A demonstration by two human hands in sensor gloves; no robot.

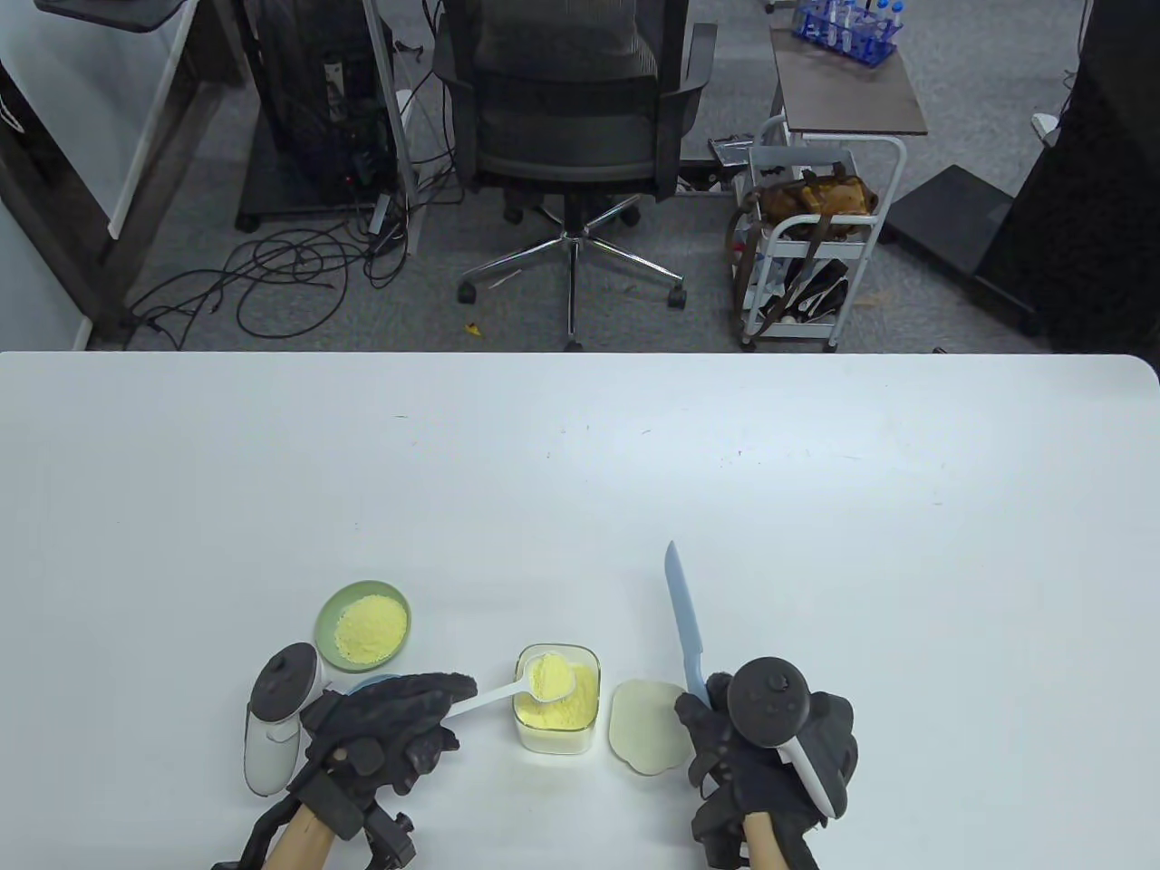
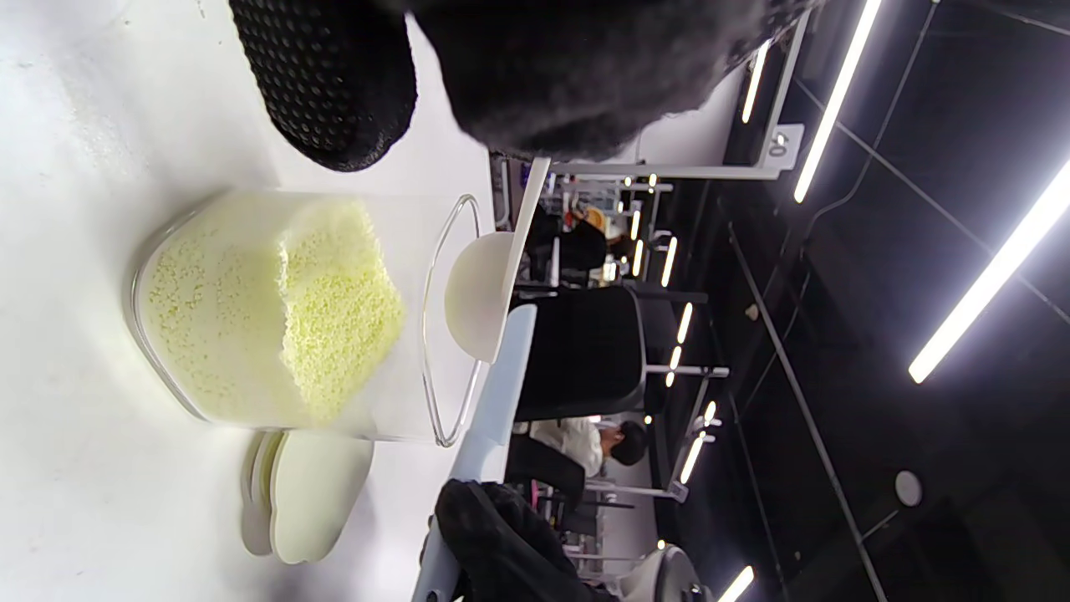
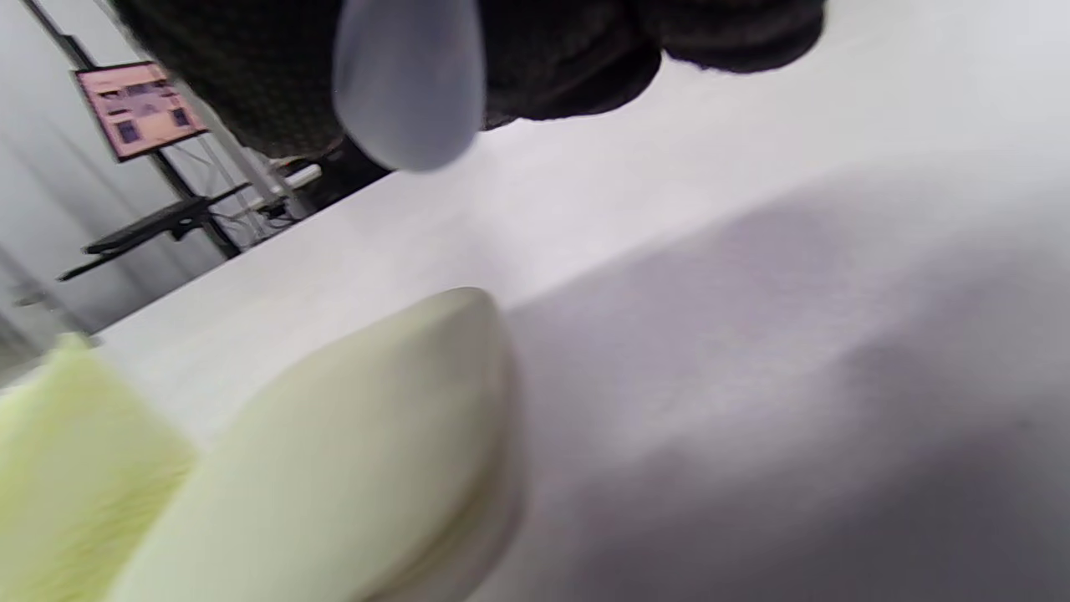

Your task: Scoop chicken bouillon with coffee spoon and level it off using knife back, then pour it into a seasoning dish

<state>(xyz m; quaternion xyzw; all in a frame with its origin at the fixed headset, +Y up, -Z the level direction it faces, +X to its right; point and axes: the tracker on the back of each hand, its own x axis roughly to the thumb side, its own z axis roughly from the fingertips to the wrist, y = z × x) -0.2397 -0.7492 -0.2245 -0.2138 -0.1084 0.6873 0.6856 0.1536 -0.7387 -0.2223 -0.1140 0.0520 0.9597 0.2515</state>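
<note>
Left hand: we record the black-gloved left hand at the near left of the white table, fingers curled round the handle of a white plastic coffee spoon.
Spoon: we see its bowl heaped with yellow granules and held over the open mouth of the container; in the left wrist view the bowl sits just above the rim.
Container: we list a clear square container of yellow chicken bouillon granules, standing between the two hands, roughly half full in the left wrist view.
Lid: we note a pale cream lid lying flat on the table just right of the container, partly beneath the right hand's fingers.
Right hand: we record the black-gloved right hand at the near right, fingers clamped on the handle of a knife with a pale blue blade.
Knife: we see the blade pointing away from the person, tip well clear of the spoon; whether it touches the table we cannot tell.
Dish: we list a round green seasoning dish holding a layer of yellow granules, on the table beyond the left hand, apart from the container.
Background: we note a black office chair and a white cart beyond the table's far edge.
</note>
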